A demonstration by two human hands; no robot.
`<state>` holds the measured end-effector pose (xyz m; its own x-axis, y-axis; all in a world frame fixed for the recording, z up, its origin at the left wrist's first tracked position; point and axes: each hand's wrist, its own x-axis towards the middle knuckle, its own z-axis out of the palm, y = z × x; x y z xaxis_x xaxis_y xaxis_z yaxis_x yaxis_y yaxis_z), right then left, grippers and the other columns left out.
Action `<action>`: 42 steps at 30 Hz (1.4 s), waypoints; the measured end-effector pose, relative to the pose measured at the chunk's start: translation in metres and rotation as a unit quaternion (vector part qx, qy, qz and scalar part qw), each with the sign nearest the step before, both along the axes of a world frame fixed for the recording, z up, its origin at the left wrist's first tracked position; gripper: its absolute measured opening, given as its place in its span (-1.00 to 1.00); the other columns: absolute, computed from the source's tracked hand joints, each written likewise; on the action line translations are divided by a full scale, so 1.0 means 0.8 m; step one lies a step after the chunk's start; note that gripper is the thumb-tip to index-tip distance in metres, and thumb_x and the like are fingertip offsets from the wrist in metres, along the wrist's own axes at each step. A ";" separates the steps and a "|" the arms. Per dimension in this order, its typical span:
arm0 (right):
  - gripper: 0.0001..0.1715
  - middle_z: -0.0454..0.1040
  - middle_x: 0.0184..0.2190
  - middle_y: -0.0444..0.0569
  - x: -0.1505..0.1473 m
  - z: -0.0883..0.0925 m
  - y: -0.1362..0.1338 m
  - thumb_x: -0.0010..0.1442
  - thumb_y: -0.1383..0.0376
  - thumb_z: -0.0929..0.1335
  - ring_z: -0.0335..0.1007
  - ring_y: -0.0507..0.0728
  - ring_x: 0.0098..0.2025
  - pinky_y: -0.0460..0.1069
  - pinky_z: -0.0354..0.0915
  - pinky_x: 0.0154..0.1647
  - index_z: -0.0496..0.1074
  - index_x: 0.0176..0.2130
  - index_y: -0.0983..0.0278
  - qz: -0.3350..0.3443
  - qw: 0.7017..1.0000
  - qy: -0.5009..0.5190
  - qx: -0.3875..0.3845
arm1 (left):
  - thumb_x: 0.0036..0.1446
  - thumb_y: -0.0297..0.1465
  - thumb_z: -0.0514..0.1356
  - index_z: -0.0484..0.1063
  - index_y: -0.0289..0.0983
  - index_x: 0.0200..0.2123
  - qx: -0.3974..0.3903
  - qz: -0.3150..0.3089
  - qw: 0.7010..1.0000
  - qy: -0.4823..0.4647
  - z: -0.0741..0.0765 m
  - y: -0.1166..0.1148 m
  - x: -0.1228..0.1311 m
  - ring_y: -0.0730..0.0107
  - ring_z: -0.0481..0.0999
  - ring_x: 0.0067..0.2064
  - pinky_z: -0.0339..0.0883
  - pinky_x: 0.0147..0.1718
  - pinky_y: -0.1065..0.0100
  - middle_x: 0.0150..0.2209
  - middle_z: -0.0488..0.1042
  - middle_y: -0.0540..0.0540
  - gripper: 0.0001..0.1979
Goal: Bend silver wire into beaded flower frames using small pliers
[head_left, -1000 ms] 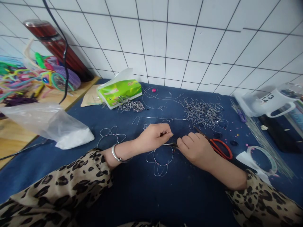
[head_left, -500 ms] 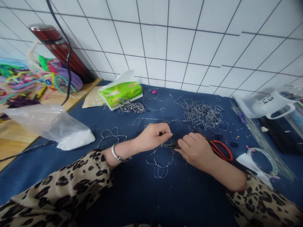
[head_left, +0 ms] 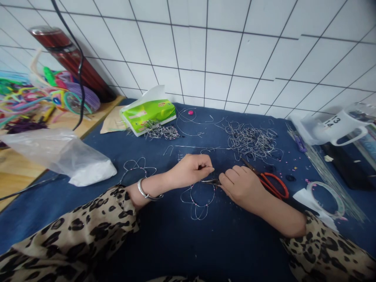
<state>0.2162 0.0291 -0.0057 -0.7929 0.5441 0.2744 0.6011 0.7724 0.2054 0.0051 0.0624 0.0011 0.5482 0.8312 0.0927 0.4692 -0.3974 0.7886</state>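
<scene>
My left hand [head_left: 190, 169] is closed in a pinch on the top of a thin wire flower frame [head_left: 199, 197] that lies on the blue cloth [head_left: 182, 243]. My right hand [head_left: 242, 186] is closed round a small dark pair of pliers [head_left: 212, 181] whose tip meets the wire just below my left fingertips. The two hands are almost touching. The wire frame has small pink beads on its loops. Red-handled scissors [head_left: 272, 183] lie right behind my right hand.
A second wire flower [head_left: 138, 168] lies left of my left wrist. A heap of cut wire pieces [head_left: 252, 141] and a green tissue pack [head_left: 148, 113] sit farther back. A clear plastic bag [head_left: 61, 154] is at left, a white mug [head_left: 340, 125] and tape roll [head_left: 326, 197] at right.
Almost nothing has moved. The view shifted slightly, and both hands stay at the same spot on the wire frame.
</scene>
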 end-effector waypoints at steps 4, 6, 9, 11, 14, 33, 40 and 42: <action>-0.82 0.28 -0.47 -0.07 0.002 0.000 -0.001 0.23 0.35 0.21 0.09 0.07 -0.40 0.02 -0.05 -0.42 0.37 -0.22 0.33 0.015 0.999 -0.005 0.032 | 0.13 -0.41 0.07 0.35 -0.30 -0.46 -0.001 -0.014 1.000 0.013 0.002 -0.001 0.000 0.57 0.28 -0.50 0.13 -0.50 0.48 -0.52 0.34 0.05 -0.85; -0.82 0.27 -0.47 -0.07 0.002 0.000 0.000 0.22 0.34 0.22 0.08 0.08 -0.41 0.03 -0.06 -0.42 0.37 -0.22 0.33 0.019 0.999 -0.012 0.037 | 0.13 -0.41 0.07 0.35 -0.31 -0.45 -0.004 -0.019 1.000 0.018 0.003 -0.002 0.000 0.57 0.30 -0.49 0.14 -0.49 0.48 -0.52 0.35 0.05 -0.85; -0.80 0.28 -0.46 -0.07 0.002 0.001 0.001 0.23 0.30 0.22 0.09 0.09 -0.40 0.03 -0.05 -0.41 0.37 -0.22 0.33 0.014 0.999 -0.009 0.028 | 0.14 -0.39 0.07 0.34 -0.31 -0.45 -0.008 -0.014 1.000 0.014 0.003 -0.001 0.000 0.58 0.28 -0.49 0.14 -0.50 0.49 -0.51 0.34 0.05 -0.84; -0.77 0.28 -0.46 -0.06 0.001 0.001 0.002 0.24 0.25 0.21 0.09 0.10 -0.39 0.03 -0.04 -0.40 0.38 -0.23 0.32 0.003 1.000 0.002 0.012 | 0.14 -0.39 0.07 0.33 -0.31 -0.45 -0.010 -0.006 1.000 0.006 0.002 0.000 -0.002 0.59 0.26 -0.50 0.13 -0.51 0.49 -0.52 0.32 0.06 -0.84; -0.72 0.27 -0.45 -0.05 0.000 0.000 0.002 0.24 0.18 0.21 0.09 0.11 -0.37 0.04 -0.03 -0.38 0.38 -0.26 0.32 -0.013 1.000 0.015 -0.011 | 0.14 -0.38 0.08 0.32 -0.32 -0.46 -0.019 0.000 1.000 -0.008 -0.001 0.003 -0.004 0.59 0.23 -0.50 0.12 -0.52 0.49 -0.53 0.29 0.06 -0.84; -0.79 0.28 -0.45 -0.05 0.001 -0.001 -0.001 0.23 0.31 0.21 0.09 0.10 -0.38 0.04 -0.04 -0.40 0.37 -0.20 0.33 0.001 1.000 -0.017 0.025 | 0.12 -0.39 0.10 0.32 -0.32 -0.48 -0.090 0.000 0.995 -0.034 0.000 0.001 0.000 0.62 0.21 -0.53 0.10 -0.54 0.51 -0.55 0.26 0.07 -0.83; -0.82 0.26 -0.48 -0.08 0.003 0.000 -0.001 0.22 0.33 0.22 0.08 0.08 -0.41 0.04 -0.07 -0.44 0.37 -0.22 0.32 0.004 0.998 -0.019 0.056 | 0.13 -0.37 0.10 0.30 -0.31 -0.47 -0.141 0.005 0.989 -0.050 0.004 0.000 0.000 0.66 0.17 -0.63 0.05 -0.64 0.54 -0.60 0.22 0.11 -0.84; -0.83 0.26 -0.48 -0.08 0.004 0.002 0.000 0.22 0.33 0.22 0.08 0.08 -0.41 0.04 -0.08 -0.44 0.36 -0.22 0.32 0.003 0.998 -0.019 0.061 | 0.13 -0.36 0.10 0.30 -0.31 -0.46 -0.151 0.008 0.987 -0.056 0.005 0.000 0.000 0.66 0.17 -0.64 0.04 -0.66 0.54 -0.61 0.22 0.10 -0.84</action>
